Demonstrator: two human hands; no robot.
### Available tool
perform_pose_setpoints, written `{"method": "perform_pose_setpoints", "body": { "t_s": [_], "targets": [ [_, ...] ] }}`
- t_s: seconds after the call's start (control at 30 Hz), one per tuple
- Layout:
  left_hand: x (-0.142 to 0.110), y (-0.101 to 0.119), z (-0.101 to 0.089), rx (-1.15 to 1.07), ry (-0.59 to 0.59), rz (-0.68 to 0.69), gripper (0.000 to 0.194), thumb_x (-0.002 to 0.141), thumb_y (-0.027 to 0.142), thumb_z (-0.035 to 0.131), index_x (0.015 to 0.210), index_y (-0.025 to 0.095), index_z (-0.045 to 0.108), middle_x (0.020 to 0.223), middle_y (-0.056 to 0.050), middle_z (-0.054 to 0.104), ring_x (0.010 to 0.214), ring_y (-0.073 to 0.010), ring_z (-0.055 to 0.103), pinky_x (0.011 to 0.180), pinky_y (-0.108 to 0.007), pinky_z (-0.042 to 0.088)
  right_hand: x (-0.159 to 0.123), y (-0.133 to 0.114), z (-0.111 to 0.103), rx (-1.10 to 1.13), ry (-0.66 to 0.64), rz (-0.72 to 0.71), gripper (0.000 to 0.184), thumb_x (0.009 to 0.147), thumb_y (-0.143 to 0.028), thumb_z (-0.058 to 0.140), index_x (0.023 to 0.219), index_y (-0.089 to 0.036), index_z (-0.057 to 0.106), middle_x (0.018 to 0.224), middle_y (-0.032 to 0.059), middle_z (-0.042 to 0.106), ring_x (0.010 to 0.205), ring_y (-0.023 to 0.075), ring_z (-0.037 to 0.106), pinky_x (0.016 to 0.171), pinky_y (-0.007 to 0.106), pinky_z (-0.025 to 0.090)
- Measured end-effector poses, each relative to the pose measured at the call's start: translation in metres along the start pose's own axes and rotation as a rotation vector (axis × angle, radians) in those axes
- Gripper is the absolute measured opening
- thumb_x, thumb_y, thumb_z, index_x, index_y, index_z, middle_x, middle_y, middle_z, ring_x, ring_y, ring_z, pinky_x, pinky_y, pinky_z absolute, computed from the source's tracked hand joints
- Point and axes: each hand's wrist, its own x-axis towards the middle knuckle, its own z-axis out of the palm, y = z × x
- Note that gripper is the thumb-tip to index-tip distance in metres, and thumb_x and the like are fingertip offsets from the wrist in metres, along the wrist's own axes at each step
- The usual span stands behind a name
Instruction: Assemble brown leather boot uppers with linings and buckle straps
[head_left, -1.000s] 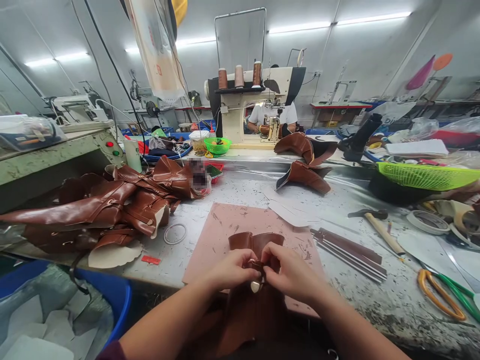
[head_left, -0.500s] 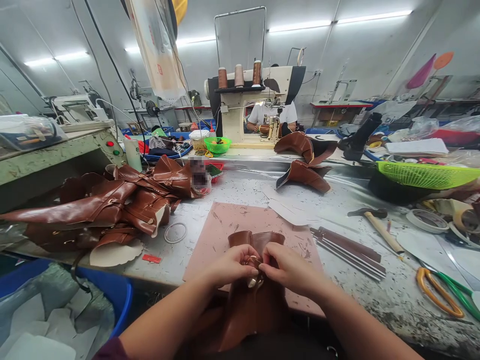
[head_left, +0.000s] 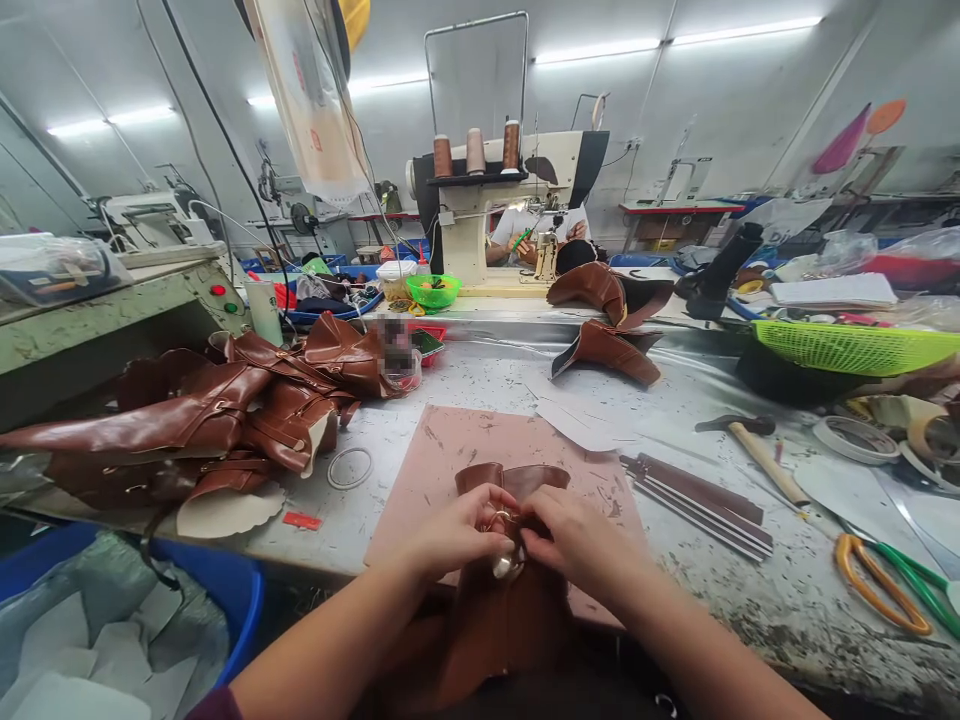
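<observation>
Head view: left hand (head_left: 461, 535) at lower centre, thumb and fingertips pinched narrow on a gold-coloured metal fitting (head_left: 501, 517). Right hand (head_left: 581, 535) just beside it, fingers curled in close; cannot tell what they grip, fingertips partly hidden. Brown leather piece (head_left: 510, 625) lies under both hands, bottom centre, its two flared top edges over the pink board (head_left: 420, 460). Shiny rounded metal part (head_left: 507, 567) just below the fingers. Brown leather boot uppers (head_left: 225, 405) piled at left, blue bin (head_left: 251, 590) at lower left. Right of the board: dark brown strips (head_left: 697, 505), hammer (head_left: 765, 460), scissors (head_left: 855, 590) with orange and green handles. Sewing machine (head_left: 461, 235) at upper centre, three thread spools (head_left: 475, 152) on top; co-worker (head_left: 510, 225) partly visible behind.
</observation>
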Motion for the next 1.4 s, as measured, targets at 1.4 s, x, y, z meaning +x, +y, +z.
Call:
{"method": "perform_pose_setpoints", "body": {
  "t_s": [1.4],
  "targets": [
    [-0.004, -0.003, -0.004, 0.248, -0.042, -0.032, 0.022, 0.058, 0.021, 0.059, 0.076, 0.016, 0.047, 0.063, 0.005, 0.047, 0.058, -0.0093, 0.044, 0.055, -0.021, 0.033, 0.006, 0.001, -0.016, 0.41, -0.175, 0.199, 0.01, 0.08, -0.019, 0.047, 0.073, -0.02, 0.054, 0.07, -0.0006, 0.057, 0.066, 0.0146, 0.051, 0.059, 0.025, 0.037]
  ]
}}
